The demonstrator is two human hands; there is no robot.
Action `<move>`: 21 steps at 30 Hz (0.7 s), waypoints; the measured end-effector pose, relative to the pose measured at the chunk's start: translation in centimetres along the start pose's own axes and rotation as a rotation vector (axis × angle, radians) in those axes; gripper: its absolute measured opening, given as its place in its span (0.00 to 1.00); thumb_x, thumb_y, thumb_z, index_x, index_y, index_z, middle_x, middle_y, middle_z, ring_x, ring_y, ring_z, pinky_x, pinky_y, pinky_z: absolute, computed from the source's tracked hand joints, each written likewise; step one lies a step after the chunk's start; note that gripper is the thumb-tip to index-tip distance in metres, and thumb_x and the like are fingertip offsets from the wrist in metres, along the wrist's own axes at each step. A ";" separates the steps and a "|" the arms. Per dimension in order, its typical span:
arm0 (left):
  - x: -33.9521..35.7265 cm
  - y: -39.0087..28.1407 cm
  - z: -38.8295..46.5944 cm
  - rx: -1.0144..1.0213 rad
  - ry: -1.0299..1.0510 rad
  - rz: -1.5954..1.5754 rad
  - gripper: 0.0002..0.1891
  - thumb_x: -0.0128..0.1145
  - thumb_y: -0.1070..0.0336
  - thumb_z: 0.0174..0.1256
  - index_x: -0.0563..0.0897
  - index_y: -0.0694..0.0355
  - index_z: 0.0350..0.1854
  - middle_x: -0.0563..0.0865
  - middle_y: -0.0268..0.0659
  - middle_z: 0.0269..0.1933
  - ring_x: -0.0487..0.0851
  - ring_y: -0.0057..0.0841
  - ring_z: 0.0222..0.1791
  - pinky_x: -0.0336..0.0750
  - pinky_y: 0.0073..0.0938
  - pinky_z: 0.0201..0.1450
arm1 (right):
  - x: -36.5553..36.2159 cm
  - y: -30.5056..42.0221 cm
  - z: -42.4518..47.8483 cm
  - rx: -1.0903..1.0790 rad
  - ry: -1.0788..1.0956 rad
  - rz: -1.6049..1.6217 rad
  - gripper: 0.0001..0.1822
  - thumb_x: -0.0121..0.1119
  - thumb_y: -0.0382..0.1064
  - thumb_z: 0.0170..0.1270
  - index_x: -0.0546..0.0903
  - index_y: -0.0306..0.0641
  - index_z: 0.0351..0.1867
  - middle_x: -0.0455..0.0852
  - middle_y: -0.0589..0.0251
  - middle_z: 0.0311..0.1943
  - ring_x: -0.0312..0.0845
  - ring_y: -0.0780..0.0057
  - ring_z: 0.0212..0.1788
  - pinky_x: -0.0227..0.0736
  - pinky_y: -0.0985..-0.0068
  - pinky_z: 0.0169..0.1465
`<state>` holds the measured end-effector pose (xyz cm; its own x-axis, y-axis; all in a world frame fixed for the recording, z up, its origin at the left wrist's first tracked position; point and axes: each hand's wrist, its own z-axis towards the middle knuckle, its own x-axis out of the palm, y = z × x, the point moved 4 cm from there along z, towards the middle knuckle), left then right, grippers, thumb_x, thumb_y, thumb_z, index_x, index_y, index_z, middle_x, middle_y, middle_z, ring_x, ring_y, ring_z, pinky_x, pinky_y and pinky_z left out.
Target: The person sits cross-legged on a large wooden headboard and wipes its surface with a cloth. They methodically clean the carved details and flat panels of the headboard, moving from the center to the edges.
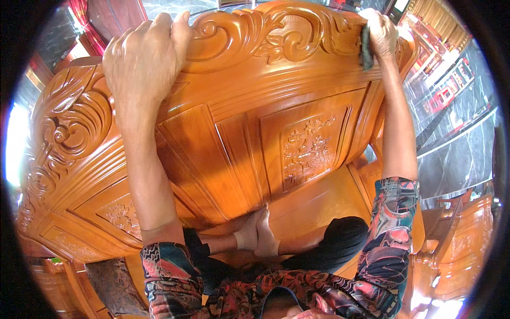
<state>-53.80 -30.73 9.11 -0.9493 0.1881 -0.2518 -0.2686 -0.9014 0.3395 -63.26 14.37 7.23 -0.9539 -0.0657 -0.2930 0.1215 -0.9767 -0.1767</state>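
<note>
A carved, varnished wooden settee backrest rises before me, with scrollwork along its top and relief panels below. Over the top edge at the left, my left hand grips the carved rail, its fingers bent out of sight behind it. At the right end of the carving is my right hand, holding a dark cloth against the wood. Part of the cloth is hidden by the hand. Below, the wooden seat bears my folded legs and feet.
More carved wooden furniture stands at the lower right. A red object lies beyond the backrest at the right, near the dark marbled floor. A red curtain hangs at the upper left. A dark patterned surface shows at the lower left.
</note>
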 end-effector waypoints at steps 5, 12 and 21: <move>0.5 -0.4 0.2 -0.017 0.034 -0.018 0.22 0.53 0.52 0.69 0.80 0.61 0.18 0.82 0.44 0.19 0.83 0.40 0.19 0.76 0.38 0.26 | -3.1 9.0 1.9 0.165 -0.048 0.566 0.07 0.52 0.33 0.61 0.81 0.35 0.31 0.82 0.54 0.30 0.78 0.53 0.34 0.71 0.63 0.39; -0.9 -3.7 1.6 -0.053 -0.028 -0.074 0.13 0.55 0.54 0.71 0.84 0.59 0.39 0.85 0.42 0.35 0.84 0.41 0.38 0.74 0.42 0.42 | -4.8 14.8 2.6 -0.085 -0.135 0.347 0.07 0.52 0.35 0.62 0.80 0.37 0.34 0.81 0.55 0.32 0.75 0.55 0.38 0.65 0.61 0.44; 2.4 -8.4 3.0 -0.064 0.013 -0.113 0.14 0.60 0.54 0.65 0.81 0.62 0.34 0.83 0.44 0.30 0.82 0.43 0.35 0.72 0.43 0.42 | -5.4 16.8 2.6 -0.152 -0.095 0.376 0.08 0.50 0.40 0.65 0.80 0.42 0.37 0.81 0.57 0.35 0.74 0.58 0.42 0.64 0.59 0.47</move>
<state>-54.27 -21.50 8.41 -0.9113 0.2852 -0.2969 -0.3623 -0.8980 0.2497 -56.82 -2.17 8.31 -0.8556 -0.4372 -0.2770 0.4984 -0.8404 -0.2129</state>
